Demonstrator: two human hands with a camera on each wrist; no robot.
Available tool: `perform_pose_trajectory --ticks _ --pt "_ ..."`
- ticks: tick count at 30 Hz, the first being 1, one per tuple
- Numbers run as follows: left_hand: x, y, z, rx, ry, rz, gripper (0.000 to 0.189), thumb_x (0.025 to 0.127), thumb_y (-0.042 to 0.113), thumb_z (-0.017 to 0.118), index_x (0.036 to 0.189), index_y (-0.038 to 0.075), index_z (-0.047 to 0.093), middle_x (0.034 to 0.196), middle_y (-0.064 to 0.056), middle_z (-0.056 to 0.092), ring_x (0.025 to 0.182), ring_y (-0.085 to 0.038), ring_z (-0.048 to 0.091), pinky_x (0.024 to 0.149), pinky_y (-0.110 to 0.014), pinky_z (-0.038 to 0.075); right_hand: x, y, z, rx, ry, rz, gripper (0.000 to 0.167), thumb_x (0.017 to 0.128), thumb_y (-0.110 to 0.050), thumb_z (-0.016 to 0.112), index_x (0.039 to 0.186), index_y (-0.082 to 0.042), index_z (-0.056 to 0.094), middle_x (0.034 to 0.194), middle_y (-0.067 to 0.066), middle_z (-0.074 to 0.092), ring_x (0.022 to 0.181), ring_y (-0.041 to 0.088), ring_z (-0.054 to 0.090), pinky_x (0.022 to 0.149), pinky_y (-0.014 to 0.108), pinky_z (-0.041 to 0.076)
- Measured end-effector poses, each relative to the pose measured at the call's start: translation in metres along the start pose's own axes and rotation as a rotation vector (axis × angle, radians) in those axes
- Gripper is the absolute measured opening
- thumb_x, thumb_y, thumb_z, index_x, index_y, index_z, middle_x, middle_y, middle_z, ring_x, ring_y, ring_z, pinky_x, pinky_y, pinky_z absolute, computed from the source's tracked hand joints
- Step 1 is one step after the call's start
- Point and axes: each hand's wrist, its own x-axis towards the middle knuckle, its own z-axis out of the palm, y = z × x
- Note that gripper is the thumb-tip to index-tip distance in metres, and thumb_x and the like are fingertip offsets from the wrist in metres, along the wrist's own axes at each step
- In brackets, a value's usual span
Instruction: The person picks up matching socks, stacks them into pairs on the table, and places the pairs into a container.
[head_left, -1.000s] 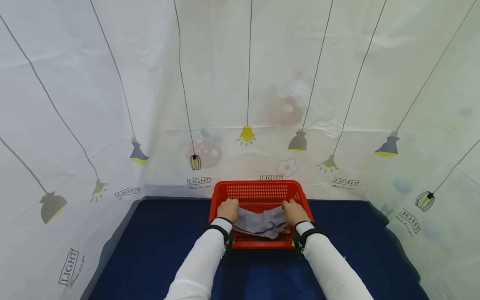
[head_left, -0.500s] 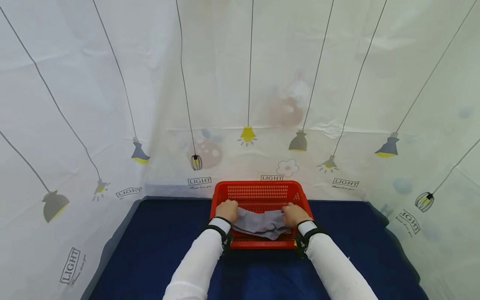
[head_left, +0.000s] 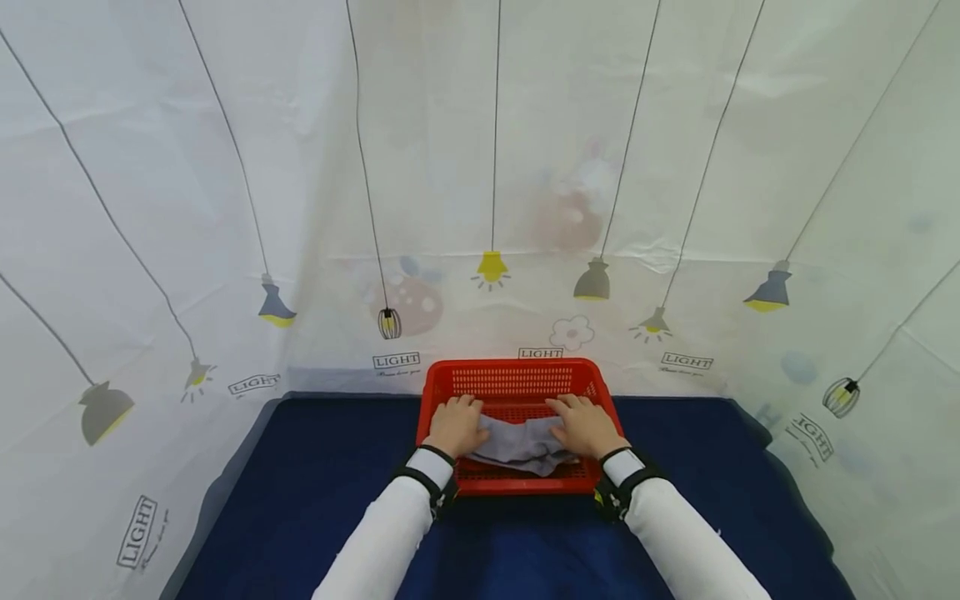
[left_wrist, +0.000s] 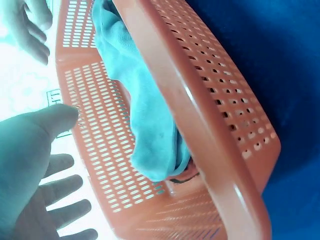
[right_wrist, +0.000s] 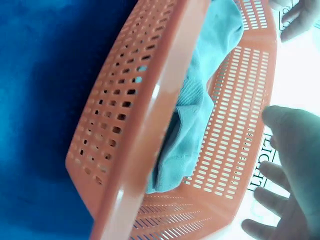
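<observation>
A folded grey cloth (head_left: 519, 446) lies inside a red perforated plastic basket (head_left: 517, 487); both wrist views show it bluish behind the near rim. My left hand (head_left: 456, 427) hovers over the basket's left side, its fingers spread apart from the cloth in the left wrist view. Over the right side is my right hand (head_left: 587, 427), also with fingers extended and nothing between them. Something small and reddish with a dark edge (left_wrist: 186, 173) shows under one end of the cloth in the left wrist view; its kind is hidden.
The basket stands on a dark blue table covering (head_left: 337, 483), near its back edge. A white sheet (head_left: 450, 167) printed with hanging lamps rises behind and along both sides.
Both hands gripped the cloth's ends earlier. Their fingers have since straightened and let go, leaving the cloth lying in the basket.
</observation>
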Motion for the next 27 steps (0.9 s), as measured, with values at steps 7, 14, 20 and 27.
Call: perform_pose_trajectory --ticks 7,14,20,27 --pt "-0.014 0.001 -0.006 -0.033 -0.038 0.01 0.07 0.085 0.047 0.057 0.142 0.012 0.034 0.148 -0.01 0.031 0.136 -0.034 0.027 0.105 -0.054 0.024 -0.011 -0.008 0.002 0.01 0.022 0.014 0.057 0.088 -0.037 0.057 0.138 -0.014 0.042 0.143 0.014 0.037 0.134 0.038 0.028 0.102 0.061 0.023" --pt "-0.022 0.007 -0.009 -0.054 -0.075 -0.016 0.077 0.085 0.054 0.053 0.146 0.015 0.025 0.152 -0.008 0.02 0.14 -0.032 0.017 0.107 -0.056 0.016 -0.016 -0.014 0.004 0.013 0.006 0.032 0.062 0.088 -0.045 0.053 0.141 -0.017 0.038 0.148 0.012 0.031 0.137 0.037 0.021 0.103 0.063 0.017" --pt "-0.03 0.009 -0.009 -0.072 -0.069 -0.029 0.08 0.084 0.057 0.051 0.147 0.015 0.023 0.153 -0.008 0.017 0.14 -0.032 0.013 0.108 -0.057 0.013 -0.019 -0.02 0.005 0.026 0.0 0.053 0.063 0.088 -0.046 0.052 0.143 -0.018 0.035 0.149 0.011 0.029 0.138 0.038 0.018 0.103 0.064 0.014" --pt "-0.034 0.009 -0.007 -0.096 -0.067 -0.031 0.082 0.084 0.06 0.048 0.147 0.014 0.022 0.153 -0.009 0.016 0.14 -0.033 0.012 0.108 -0.058 0.011 -0.022 -0.024 0.006 0.033 -0.001 0.075 0.066 0.088 -0.049 0.05 0.144 -0.02 0.032 0.15 0.011 0.026 0.139 0.037 0.014 0.103 0.065 0.01"
